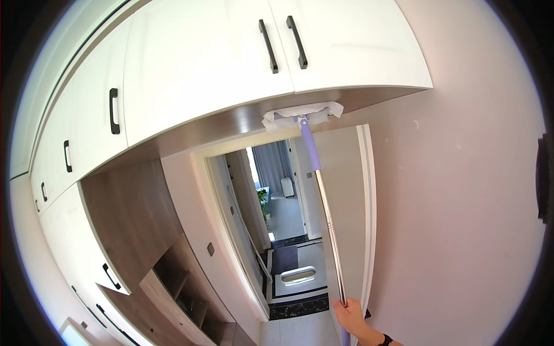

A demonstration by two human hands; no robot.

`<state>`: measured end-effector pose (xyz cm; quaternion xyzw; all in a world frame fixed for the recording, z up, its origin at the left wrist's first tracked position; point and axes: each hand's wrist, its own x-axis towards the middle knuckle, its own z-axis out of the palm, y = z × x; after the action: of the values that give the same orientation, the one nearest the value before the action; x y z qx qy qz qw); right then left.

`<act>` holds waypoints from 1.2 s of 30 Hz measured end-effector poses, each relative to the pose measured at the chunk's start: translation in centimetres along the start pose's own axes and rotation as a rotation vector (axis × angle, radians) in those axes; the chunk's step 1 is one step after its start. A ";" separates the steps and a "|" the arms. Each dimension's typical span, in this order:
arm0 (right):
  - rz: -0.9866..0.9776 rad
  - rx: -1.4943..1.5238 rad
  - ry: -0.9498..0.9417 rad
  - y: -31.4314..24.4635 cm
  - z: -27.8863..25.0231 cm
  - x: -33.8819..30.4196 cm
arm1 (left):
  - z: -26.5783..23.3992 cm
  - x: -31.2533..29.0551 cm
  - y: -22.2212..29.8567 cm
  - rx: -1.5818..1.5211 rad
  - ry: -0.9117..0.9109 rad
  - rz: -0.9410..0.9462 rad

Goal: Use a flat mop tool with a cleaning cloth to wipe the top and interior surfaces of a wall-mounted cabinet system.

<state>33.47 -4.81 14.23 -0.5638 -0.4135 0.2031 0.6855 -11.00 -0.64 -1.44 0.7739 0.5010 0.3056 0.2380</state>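
A long flat mop with a silver and purple pole (328, 213) reaches up from the bottom of the head view. My right hand (350, 317) is wrapped round the lower part of that pole, a black band on the wrist. At the top, a white cloth (314, 109) covers the mop head and lies up against the brown underside (236, 118) of the white overhead cabinets (196, 63). The cloth's edges hang loosely beside the purple joint. My left hand is out of view.
Below the cabinets, an open door (346, 173) stands beside a doorway with a dark-and-white tiled floor (311, 254). Brown open shelving (179, 282) is on the left, a plain wall (456, 202) on the right. Black handles (113, 111) stick out from the cabinet fronts.
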 end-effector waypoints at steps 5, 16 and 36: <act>0.077 0.011 0.005 -1.6 -0.9 -2.9 | 0.5 0.8 -2.0 -0.026 -0.018 0.030; -0.142 -0.328 0.069 -2.2 -2.8 -7.0 | 2.6 2.2 -0.5 -0.307 -0.085 -0.114; 0.125 -0.065 0.007 2.8 -4.0 -1.3 | 4.6 0.6 -6.5 -0.120 -0.068 -0.067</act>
<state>36.44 -7.41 11.08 -0.6111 -0.3814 0.2300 0.6543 -11.62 2.16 -8.88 0.7508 0.4992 0.3005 0.3112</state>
